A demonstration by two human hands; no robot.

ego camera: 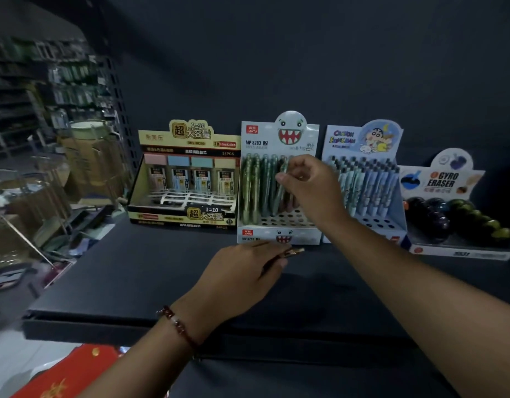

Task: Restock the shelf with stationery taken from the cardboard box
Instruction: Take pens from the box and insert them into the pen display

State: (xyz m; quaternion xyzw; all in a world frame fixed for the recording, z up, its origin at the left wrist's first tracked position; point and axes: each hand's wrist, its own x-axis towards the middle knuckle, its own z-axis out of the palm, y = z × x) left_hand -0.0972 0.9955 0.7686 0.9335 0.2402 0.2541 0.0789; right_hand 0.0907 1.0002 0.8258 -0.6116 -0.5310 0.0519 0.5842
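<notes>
A white monster-face pencil display box (279, 234) stands mid-shelf, with several green and pink mechanical pencils upright in its holes. My right hand (311, 185) is raised over its right side and pinches the top of one pencil (282, 179) standing in the box. My left hand (242, 271) hovers low in front of the box and holds a few pencils (294, 252), whose reddish-gold tips poke out to the right. The dark shelf board (150, 271) carries the displays. The cardboard box is out of view.
A yellow lead-refill display (187, 179) stands left of the pencil box. A blue cartoon pen display (368, 185) and a gyro eraser display (455, 208) stand to the right. Cluttered store racks (47, 139) fill the left. A red item (67, 374) lies below the shelf.
</notes>
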